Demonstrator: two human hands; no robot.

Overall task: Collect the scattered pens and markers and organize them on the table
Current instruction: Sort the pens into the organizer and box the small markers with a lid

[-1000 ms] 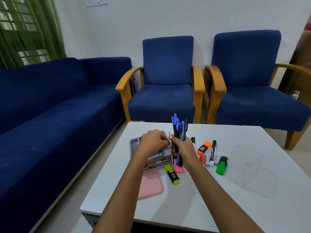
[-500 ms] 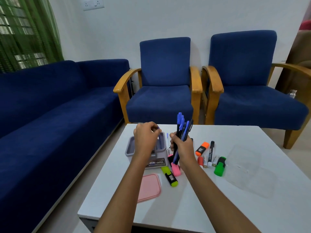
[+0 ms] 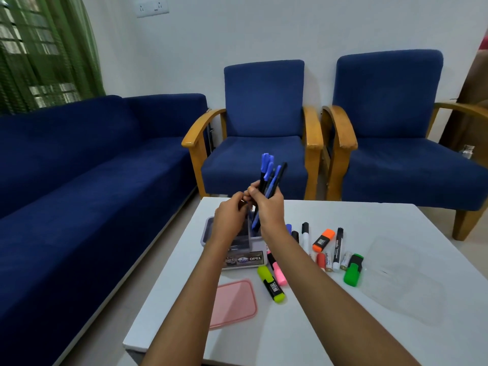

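**Pen sort: count and labels**

Your right hand grips a bundle of pens, roughly five, above the grey box labelled "OPEL". Your left hand has curled fingers at the bundle's base; contents unclear. On the table: four highlighters — yellow, pink, orange, green.

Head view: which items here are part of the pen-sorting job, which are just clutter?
Job:
right hand gripping pen bundle
left hand
grey organizer box
yellow highlighter
pink highlighter
orange highlighter
green highlighter
white table

Lying about:
pink lid
clear container
armchairs
sofa
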